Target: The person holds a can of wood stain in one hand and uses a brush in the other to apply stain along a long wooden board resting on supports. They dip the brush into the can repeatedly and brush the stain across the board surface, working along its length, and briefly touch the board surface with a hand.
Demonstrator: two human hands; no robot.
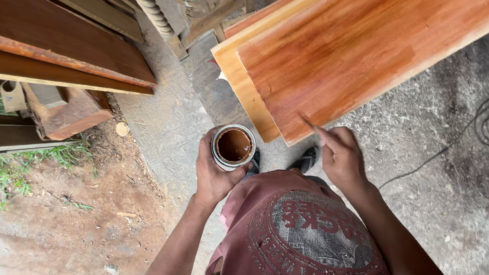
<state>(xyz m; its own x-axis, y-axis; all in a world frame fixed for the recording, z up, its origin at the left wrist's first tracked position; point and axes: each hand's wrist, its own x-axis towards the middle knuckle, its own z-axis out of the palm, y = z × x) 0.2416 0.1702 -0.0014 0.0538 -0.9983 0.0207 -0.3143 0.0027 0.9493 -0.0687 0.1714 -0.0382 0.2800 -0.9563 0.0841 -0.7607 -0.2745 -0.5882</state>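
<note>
Left hand [213, 176] at frame centre has its grip clamped on an open tin [234, 146]; right hand [342, 157] pinches a brush [311, 123] on the largely red-stained board [344, 52], edge strip still pale.

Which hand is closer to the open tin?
Left. The left hand grips the tin from below; the right hand is off to its right, holding a brush at the board.

place: woodworking yard | stacked planks [60, 41] (stained), carved post [150, 5], concrete floor [426, 187]
</note>
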